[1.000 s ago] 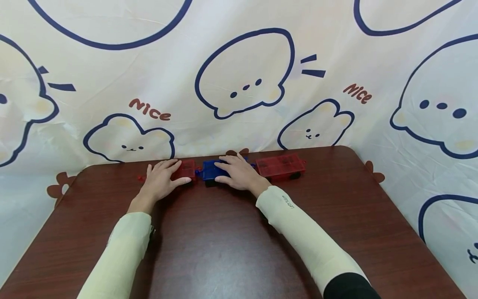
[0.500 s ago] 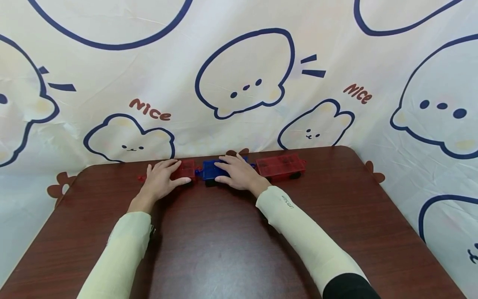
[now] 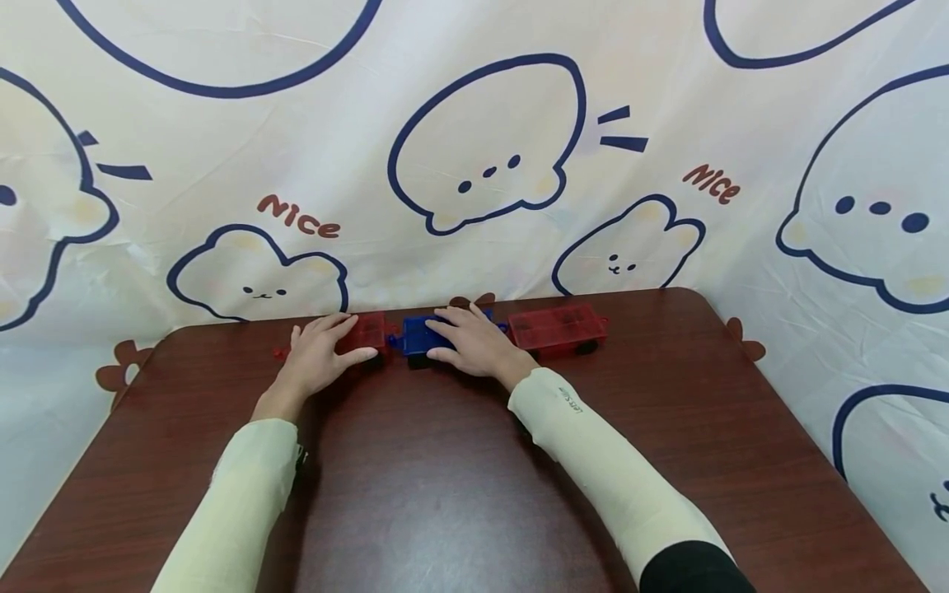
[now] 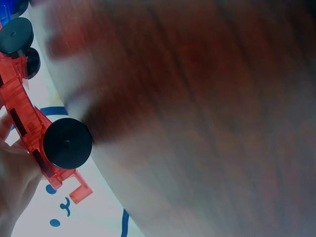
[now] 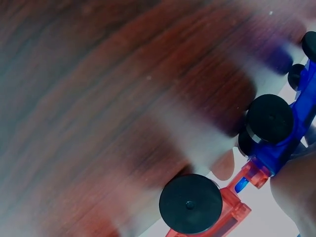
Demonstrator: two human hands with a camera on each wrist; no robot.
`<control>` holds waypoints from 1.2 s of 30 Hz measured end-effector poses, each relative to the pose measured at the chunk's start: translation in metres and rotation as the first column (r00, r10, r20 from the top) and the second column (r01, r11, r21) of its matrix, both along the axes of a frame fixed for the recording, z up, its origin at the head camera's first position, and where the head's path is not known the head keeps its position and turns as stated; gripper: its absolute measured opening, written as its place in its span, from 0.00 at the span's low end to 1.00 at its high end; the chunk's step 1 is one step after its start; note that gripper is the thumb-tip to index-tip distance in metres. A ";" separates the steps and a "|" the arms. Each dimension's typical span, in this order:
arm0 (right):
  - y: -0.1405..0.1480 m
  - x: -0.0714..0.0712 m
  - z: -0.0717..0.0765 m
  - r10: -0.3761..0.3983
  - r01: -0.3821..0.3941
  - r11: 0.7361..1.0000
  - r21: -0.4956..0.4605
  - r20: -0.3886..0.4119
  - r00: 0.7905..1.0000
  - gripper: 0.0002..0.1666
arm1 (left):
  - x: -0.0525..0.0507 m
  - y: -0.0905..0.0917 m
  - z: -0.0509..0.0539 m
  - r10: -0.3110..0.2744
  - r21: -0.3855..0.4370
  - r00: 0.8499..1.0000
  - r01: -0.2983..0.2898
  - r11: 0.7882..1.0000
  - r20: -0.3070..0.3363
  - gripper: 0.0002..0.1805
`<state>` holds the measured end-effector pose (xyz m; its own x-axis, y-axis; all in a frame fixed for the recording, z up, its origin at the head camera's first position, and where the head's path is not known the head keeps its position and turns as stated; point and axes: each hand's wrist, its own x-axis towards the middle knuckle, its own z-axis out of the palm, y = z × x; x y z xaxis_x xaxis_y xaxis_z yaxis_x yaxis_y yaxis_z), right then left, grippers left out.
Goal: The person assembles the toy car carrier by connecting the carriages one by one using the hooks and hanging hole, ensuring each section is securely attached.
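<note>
- Red toy car, see-through, sits near the far edge of a brown table; the left hand, fingers spread, grips across it, thumb on the near side.
- Blue car adjoins it, couplings meeting, held similarly by the right hand.
- Longer red car ends the row.

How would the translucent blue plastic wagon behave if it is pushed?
The blue wagon will probably roll, having round black wheels. It may move the translucent red plastic wagon to its right, since their couplings look linked. It seems stiff, showing no bend.
</note>
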<state>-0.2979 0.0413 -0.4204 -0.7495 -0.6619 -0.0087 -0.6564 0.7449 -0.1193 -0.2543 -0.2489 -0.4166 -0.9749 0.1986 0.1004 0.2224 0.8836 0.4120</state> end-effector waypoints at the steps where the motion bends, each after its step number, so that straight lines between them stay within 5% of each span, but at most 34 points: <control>1: 0.000 0.000 0.000 -0.001 0.001 1.000 0.000 0.002 1.000 0.39 | 0.000 0.000 0.000 0.001 0.001 1.000 -0.001 1.000 0.001 0.50; 36: 0.000 -0.002 -0.003 -0.012 0.012 1.000 -0.017 -0.006 1.000 0.39 | 0.003 -0.010 0.002 -0.029 0.010 0.997 0.029 1.000 0.073 0.51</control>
<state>-0.2997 0.0412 -0.4237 -0.7576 -0.6527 0.0073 -0.6481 0.7507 -0.1282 -0.2517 -0.2589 -0.4150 -0.9735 0.2264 0.0315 0.2172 0.8733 0.4361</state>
